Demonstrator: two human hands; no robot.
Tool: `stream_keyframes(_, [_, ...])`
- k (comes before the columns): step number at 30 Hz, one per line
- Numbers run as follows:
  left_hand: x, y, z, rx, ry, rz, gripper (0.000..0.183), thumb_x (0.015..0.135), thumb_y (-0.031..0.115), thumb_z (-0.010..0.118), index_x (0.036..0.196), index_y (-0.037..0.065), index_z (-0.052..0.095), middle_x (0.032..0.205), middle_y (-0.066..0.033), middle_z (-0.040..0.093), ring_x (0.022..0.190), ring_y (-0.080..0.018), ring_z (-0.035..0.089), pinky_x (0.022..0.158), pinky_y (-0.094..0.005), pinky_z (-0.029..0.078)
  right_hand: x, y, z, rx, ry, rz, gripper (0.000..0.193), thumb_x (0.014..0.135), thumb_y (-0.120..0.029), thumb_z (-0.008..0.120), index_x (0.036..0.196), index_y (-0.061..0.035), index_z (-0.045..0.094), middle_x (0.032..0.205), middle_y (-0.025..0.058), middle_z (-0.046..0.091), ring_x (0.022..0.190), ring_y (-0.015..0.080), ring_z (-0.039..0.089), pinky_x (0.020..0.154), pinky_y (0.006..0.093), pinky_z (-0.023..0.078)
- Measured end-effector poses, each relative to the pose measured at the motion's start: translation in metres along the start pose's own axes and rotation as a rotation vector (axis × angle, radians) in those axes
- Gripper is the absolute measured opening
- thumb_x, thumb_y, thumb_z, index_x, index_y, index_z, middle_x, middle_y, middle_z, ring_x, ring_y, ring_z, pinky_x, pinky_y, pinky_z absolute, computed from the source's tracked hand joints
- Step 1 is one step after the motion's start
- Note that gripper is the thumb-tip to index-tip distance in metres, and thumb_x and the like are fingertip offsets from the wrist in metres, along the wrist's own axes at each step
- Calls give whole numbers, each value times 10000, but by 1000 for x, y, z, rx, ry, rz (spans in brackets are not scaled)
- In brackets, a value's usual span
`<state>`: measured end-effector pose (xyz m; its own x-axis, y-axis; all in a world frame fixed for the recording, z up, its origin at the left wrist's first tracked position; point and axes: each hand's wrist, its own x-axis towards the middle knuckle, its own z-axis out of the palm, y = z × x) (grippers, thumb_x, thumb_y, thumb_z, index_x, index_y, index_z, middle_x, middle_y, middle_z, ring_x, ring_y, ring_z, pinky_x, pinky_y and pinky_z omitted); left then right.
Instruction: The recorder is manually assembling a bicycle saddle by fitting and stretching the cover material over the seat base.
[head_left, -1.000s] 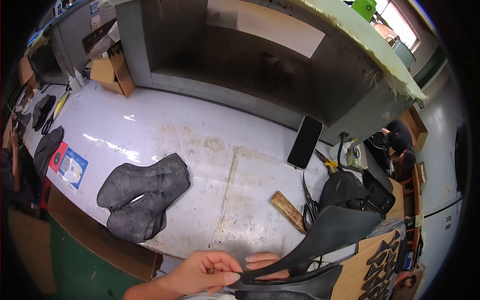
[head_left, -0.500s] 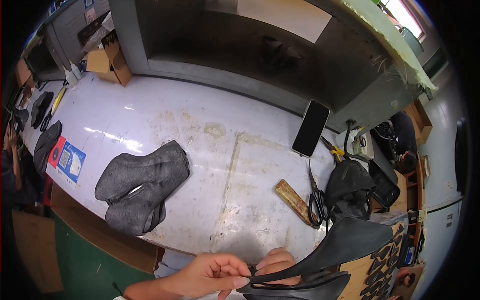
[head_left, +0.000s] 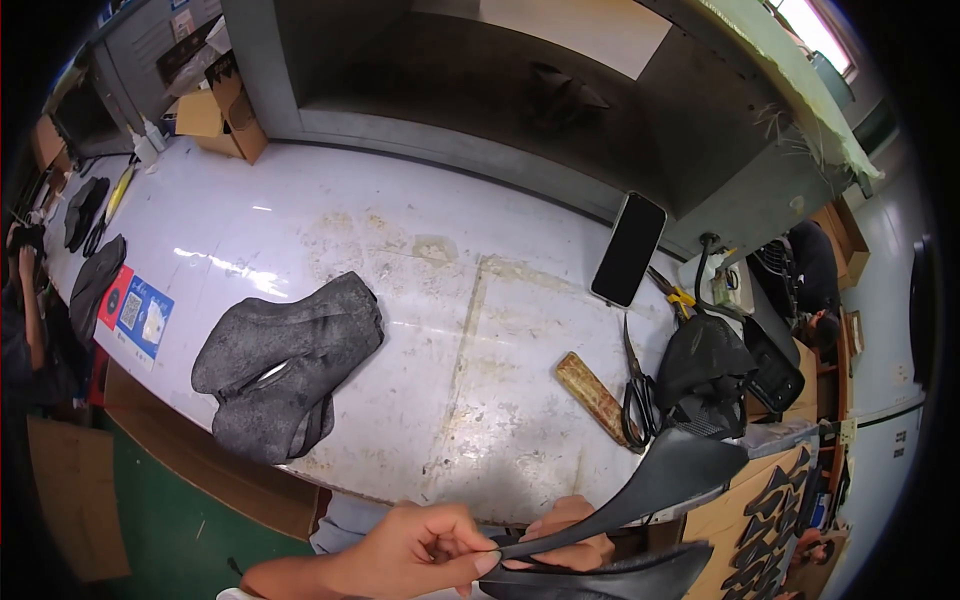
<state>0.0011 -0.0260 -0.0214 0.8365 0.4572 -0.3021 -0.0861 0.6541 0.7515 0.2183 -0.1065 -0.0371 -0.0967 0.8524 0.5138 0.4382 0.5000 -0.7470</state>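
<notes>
The left hand (head_left: pixel 415 553) has its thumb and fingers pinched on the narrow end of a black shoe upper (head_left: pixel 660 488), held low in the view at the near edge of the table (head_left: pixel 420 390). From that pinch the upper splits into two curved flaps reaching rightward, one above the other, with a gap between. The right hand (head_left: pixel 570 535) is behind the upper flap, fingers bent; the flap covers much of it, so I cannot tell whether they grasp the material.

To the left on the table lies a folded dark grey upper (head_left: pixel 290 365). On the right, a worn brown wooden handle (head_left: pixel 590 398) lies just beside black scissors (head_left: pixel 638 395), with a smartphone (head_left: pixel 629 250) and yellow-handled pliers (head_left: pixel 682 298) farther back. A crumpled black mesh piece (head_left: pixel 705 365) is near the scissors. Small black cutouts (head_left: pixel 765 515) sit on a cardboard sheet (head_left: pixel 708 522) beyond the flaps.
</notes>
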Motion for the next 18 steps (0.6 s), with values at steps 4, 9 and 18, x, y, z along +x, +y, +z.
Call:
stream_keyframes(4, [4, 7, 3, -7, 26, 34, 224, 947, 23, 612, 1165, -24, 606, 869, -80, 693, 680, -84, 652, 604, -200, 523, 51, -27, -12, 141, -145, 137, 295, 715, -78, 812, 986, -53, 696, 881, 104, 673, 771, 233, 648, 638, 335, 492])
stream_keyframes(9, [20, 9, -7, 168, -201, -93, 408, 988, 73, 555, 1395, 68, 522, 848, -41, 693, 682, -65, 644, 623, -201, 523, 25, -20, -17, 487, -160, 760, 138, 758, -9, 799, 883, -27, 744, 810, 79, 662, 759, 173, 656, 681, 312, 498])
stream_keyframes(18, [2, 5, -2, 5, -33, -139, 402, 991, 1, 482, 1389, 43, 520, 812, -12, 641, 661, -41, 603, 630, -194, 492, 15, -14, 2, 757, 215, 812, 199, 824, -131, 775, 923, 30, 713, 871, 106, 682, 784, 168, 648, 712, 290, 512])
